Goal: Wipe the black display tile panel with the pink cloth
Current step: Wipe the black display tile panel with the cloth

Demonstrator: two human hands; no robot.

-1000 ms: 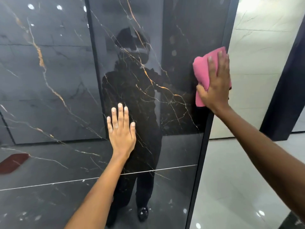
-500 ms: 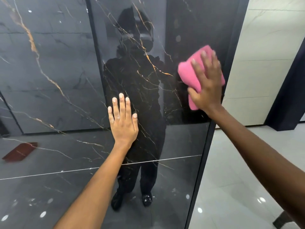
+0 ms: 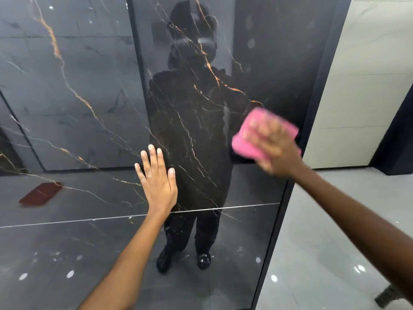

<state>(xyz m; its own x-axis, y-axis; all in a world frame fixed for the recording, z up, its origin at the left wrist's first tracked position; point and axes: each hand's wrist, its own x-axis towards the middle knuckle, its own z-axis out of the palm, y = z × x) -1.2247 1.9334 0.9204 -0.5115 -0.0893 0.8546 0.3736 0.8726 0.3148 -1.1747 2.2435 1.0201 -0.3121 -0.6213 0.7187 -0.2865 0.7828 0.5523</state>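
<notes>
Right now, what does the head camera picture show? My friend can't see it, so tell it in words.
A person's right hand presses a soft pink cloth against a glossy black marble-look tile panel with gold veins, blurred as if moving. The left hand lies flat on the panel with straight fingers, and the person's dark reflection shows in the tile.

right hand [image 3: 276, 151]: smeared by motion blur; its fingers cannot be counted, nor how they lie.
pink cloth [image 3: 250, 139]: blurred at its edges; its right part is covered by the right hand, so its full outline cannot be told.
black display tile panel [image 3: 196, 121]: cut off by the top and bottom edges of the view; a patch near its right edge is hidden behind the cloth.
left forearm [image 3: 125, 260]: runs out at the bottom edge.
right forearm [image 3: 357, 222]: leaves at the right edge.
dark object, bottom right corner [image 3: 390, 297]: mostly cut off, too little to identify.
</notes>
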